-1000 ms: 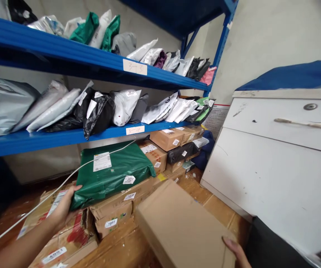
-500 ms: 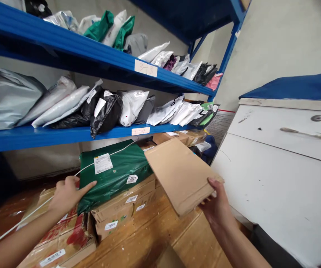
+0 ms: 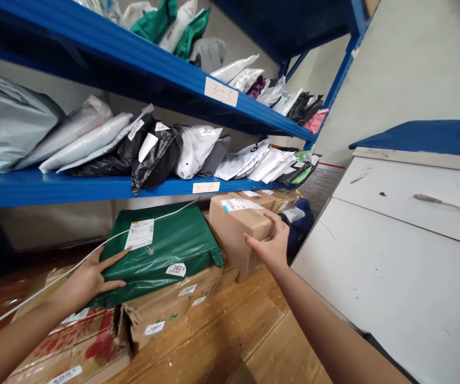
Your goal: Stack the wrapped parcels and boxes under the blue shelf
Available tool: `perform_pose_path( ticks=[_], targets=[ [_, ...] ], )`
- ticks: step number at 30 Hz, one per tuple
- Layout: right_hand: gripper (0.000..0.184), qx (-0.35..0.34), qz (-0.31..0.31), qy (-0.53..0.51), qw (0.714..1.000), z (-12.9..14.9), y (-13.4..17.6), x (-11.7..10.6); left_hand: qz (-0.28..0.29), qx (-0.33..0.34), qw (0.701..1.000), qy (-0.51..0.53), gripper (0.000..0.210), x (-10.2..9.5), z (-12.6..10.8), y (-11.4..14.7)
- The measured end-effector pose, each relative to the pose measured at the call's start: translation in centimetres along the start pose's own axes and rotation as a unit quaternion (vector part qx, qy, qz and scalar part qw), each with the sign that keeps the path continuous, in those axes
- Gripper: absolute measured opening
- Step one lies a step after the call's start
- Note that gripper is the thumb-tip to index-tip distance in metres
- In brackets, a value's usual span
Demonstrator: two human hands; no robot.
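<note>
The left hand (image 3: pixel 89 277) lies open, fingers spread flat on a green parcel (image 3: pixel 161 248). Right of that parcel, the right hand (image 3: pixel 272 245) grips a cardboard box (image 3: pixel 234 229), seemingly loosely.

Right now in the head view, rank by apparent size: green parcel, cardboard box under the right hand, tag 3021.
1. green parcel, largest; the left hand rests on its near edge.
2. cardboard box, held by the right hand; partly hidden and farther back, so the gap is unsure.
3. tag 3021, clearly smallest.
</note>
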State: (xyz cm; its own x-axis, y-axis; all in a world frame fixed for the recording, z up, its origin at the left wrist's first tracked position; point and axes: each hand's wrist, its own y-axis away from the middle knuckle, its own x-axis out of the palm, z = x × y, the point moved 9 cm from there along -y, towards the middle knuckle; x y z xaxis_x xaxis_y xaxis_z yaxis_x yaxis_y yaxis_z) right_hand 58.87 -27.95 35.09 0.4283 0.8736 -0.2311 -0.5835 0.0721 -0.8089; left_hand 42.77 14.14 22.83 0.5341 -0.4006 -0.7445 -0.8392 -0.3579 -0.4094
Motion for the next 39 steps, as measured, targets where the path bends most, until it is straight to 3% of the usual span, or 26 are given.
perform_pose_path(
  ticks=[4,8,14,17,22,25,32,39],
  targets=[
    [0.071,0.011,0.048,0.018,0.999,-0.6,0.5,2.5,0.026,0.02,0.999,-0.019,0.078,0.3,0.3,-0.1],
    [0.073,0.044,0.087,0.046,0.994,-0.5,0.3,2.6,0.025,0.039,0.999,-0.016,0.076,0.9,0.8,-0.3],
    [0.067,0.094,0.162,0.085,0.979,-0.6,-5.4,4.8,0.007,0.069,0.998,-0.004,0.071,1.4,1.3,0.0],
    [0.064,0.072,0.126,0.06,0.988,-1.3,-6.6,5.7,-0.01,0.068,0.998,-0.001,0.069,1.8,1.2,0.4],
    [0.063,-0.014,0.053,0.028,0.998,-2.8,-2.5,5.5,-0.039,0.104,0.994,0.009,0.059,2.3,0.4,0.9],
    [0.066,0.003,0.021,0.02,1.0,-3.4,-1.1,6.8,-0.035,0.098,0.994,0.016,0.06,2.0,-0.1,1.0],
    [0.076,0.038,0.037,0.031,0.998,-3.9,-3.9,12.2,-0.023,0.085,0.995,0.055,0.077,0.5,-2.7,1.2],
    [0.083,0.017,0.08,0.078,0.994,-5.7,-5.3,12.7,-0.029,0.061,0.994,0.082,0.063,2.4,-4.7,1.9]
  ],
)
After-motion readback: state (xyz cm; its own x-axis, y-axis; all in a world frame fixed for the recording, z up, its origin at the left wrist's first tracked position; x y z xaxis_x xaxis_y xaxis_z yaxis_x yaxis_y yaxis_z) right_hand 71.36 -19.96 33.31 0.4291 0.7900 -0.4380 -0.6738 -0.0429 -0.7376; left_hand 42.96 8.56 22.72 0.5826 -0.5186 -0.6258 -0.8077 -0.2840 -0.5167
